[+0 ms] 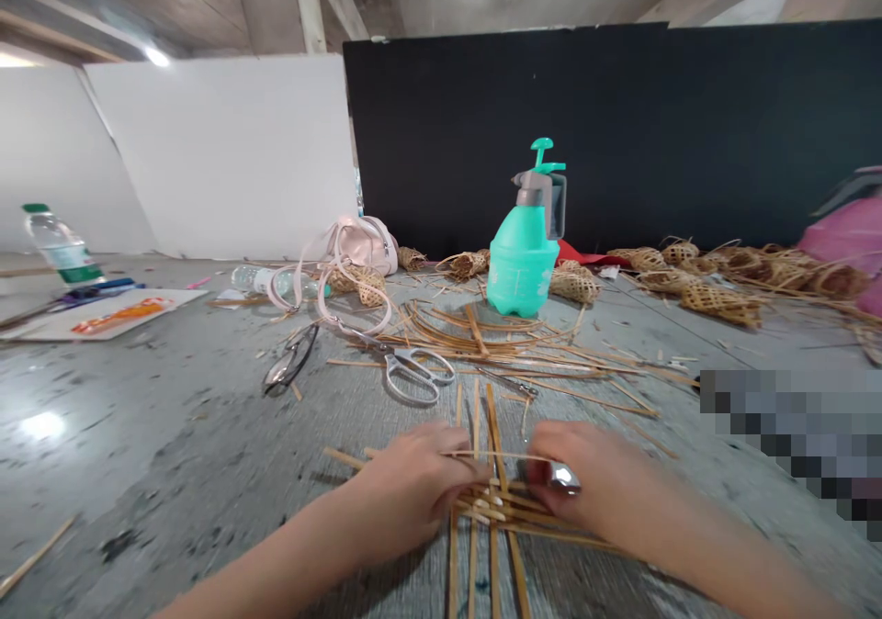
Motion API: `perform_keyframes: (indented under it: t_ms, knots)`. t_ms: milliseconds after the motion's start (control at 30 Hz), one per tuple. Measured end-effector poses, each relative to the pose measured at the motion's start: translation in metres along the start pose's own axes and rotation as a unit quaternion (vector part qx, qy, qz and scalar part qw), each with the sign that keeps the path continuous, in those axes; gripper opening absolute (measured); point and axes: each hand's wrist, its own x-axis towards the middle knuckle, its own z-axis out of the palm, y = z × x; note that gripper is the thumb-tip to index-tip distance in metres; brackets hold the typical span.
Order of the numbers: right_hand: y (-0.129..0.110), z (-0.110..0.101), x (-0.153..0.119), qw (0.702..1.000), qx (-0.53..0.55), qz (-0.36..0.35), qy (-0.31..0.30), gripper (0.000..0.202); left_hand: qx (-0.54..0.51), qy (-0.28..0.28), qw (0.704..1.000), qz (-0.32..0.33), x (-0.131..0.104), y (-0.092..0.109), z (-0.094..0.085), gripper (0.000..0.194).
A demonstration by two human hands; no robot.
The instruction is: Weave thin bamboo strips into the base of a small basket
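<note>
Crossed bamboo strips (pixel 493 545) lie on the grey tabletop at the bottom centre, woven together where they meet. My left hand (pixel 431 477) is closed at the left side of the weave, its fingers on the strips. At the right side, my right hand (pixel 561 472) is closed, with a shiny metal piece (pixel 565 478) at its fingers; the rest of that piece is hidden. One thin strip (pixel 503 455) runs level between both hands, above the upright strips. Scissors with white handles (pixel 417 376) lie beyond my left hand.
Behind the hands are loose bamboo strips (pixel 551 362), a turquoise spray bottle (pixel 520 265) and small woven baskets (pixel 723 302). Glasses (pixel 293 360), a pink bag (pixel 362 244) and a water bottle (pixel 65 247) stand or lie farther left. A dark panel (pixel 620 132) rises behind.
</note>
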Motion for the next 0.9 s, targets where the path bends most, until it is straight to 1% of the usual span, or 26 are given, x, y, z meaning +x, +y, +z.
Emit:
perform_keyframes:
  t_ms: [67,133,233,333,400,467,600,667,767,833,900]
  knots:
    - [-0.002,-0.002,0.000,0.998,-0.046,-0.021,0.022,0.014,0.024,-0.004,1.000,-0.016,-0.002,0.006,-0.001,0.021]
    - [-0.003,-0.002,0.001,0.995,-0.081,-0.034,0.048,0.014,0.021,-0.009,0.999,-0.034,-0.002,0.011,-0.003,0.018]
    - [-0.002,-0.002,0.002,0.991,-0.113,-0.046,0.063,0.018,-0.012,-0.015,0.999,-0.047,0.000,0.017,-0.004,0.019]
    - [-0.001,-0.001,0.004,0.988,-0.131,-0.045,0.067,0.022,-0.055,0.005,0.998,-0.036,0.005,0.017,0.001,0.020]
    - [-0.002,0.001,0.003,0.987,-0.137,-0.035,0.072,0.023,-0.073,0.021,0.996,-0.046,0.007,0.016,0.006,0.023]
    - [-0.004,0.001,0.000,0.986,-0.145,-0.014,0.080,0.022,-0.071,0.026,0.995,-0.063,0.009,0.016,0.009,0.025]
    - [-0.007,-0.001,-0.008,0.981,-0.163,0.050,0.097,0.021,-0.027,0.004,0.996,-0.080,0.009,0.022,0.010,0.026]
    - [-0.007,-0.003,-0.011,0.981,-0.152,0.066,0.098,0.021,-0.012,0.002,0.995,-0.094,0.011,0.025,0.011,0.027]
    - [-0.003,-0.002,-0.011,0.985,-0.117,0.055,0.115,0.022,-0.027,0.025,0.992,-0.123,0.019,0.023,0.017,0.025]
    - [0.001,0.001,-0.011,0.984,-0.098,0.030,0.143,0.022,-0.092,0.053,0.989,-0.104,0.025,0.016,0.025,0.028]
    - [0.003,0.005,-0.012,0.981,-0.079,-0.004,0.176,0.023,-0.161,0.091,0.976,-0.115,0.029,0.010,0.032,0.019]
